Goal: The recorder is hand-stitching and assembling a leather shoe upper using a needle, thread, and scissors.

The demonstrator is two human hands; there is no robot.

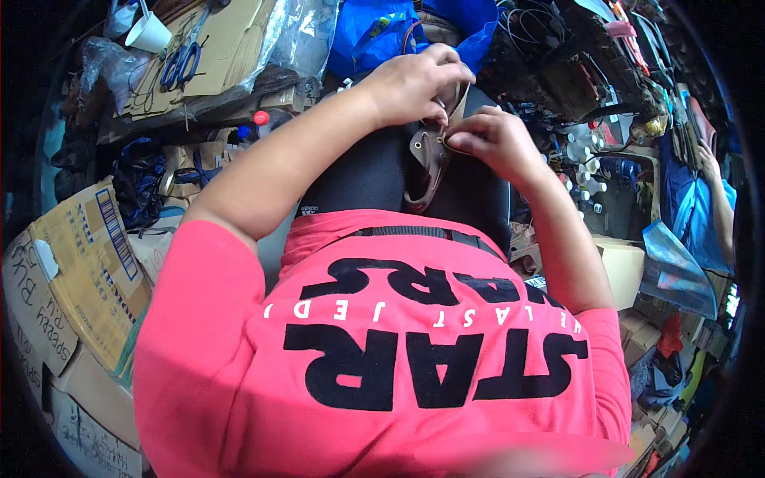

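Between my thighs sits a brown leather shoe (pixel 429 153) with small metal eyelets, its curved opening toward me. My left hand (pixel 418 86) reaches over its far part, fingers bent and closed on the leather, thumb pointing down toward the eyelets. Close by on the right, my right hand (pixel 496 142) is closed, thumb and forefinger pinched at the shoe's edge beside an eyelet. A thin lace or thread may lie in that pinch, but it is too small to make out. The shoe's far end is partly hidden behind my left fingers.
A blue bag (pixel 366 36) stands beyond my knees. To the left, scissors (pixel 182 65) lie on flat cardboard (pixel 231 48), near a white cup (pixel 149 33). Small white-capped bottles (pixel 586 163) stand at right. Cardboard boxes (pixel 92 263) crowd the left side. Another person's arm (pixel 719 199) shows far right.
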